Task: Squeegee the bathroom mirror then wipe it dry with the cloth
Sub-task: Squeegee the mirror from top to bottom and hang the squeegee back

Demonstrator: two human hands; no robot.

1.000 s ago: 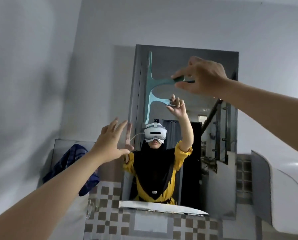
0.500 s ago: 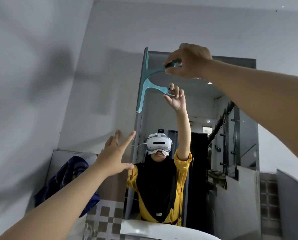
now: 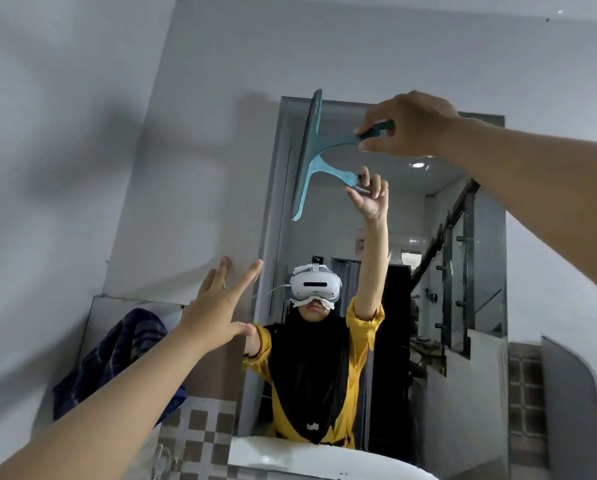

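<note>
The tall bathroom mirror (image 3: 463,271) hangs on the grey wall ahead. My right hand (image 3: 411,124) is raised near the mirror's top and is shut on the handle of a teal squeegee (image 3: 307,150). The squeegee's blade stands nearly upright along the mirror's upper left edge. My left hand (image 3: 220,306) is open with fingers spread, held by the wall just left of the mirror's lower part, holding nothing. A dark blue checked cloth (image 3: 117,362) lies bunched on a ledge at the lower left.
A white sink rim (image 3: 290,459) shows at the bottom below the mirror. Brown and white checked tiles (image 3: 200,441) cover the wall beside it. A grey panel (image 3: 567,410) stands at the lower right. A person is reflected in the mirror.
My right hand has lifted the squeegee from mid-mirror up to the mirror's top left corner. The view has tilted upward. My left hand stays open near the wall.
</note>
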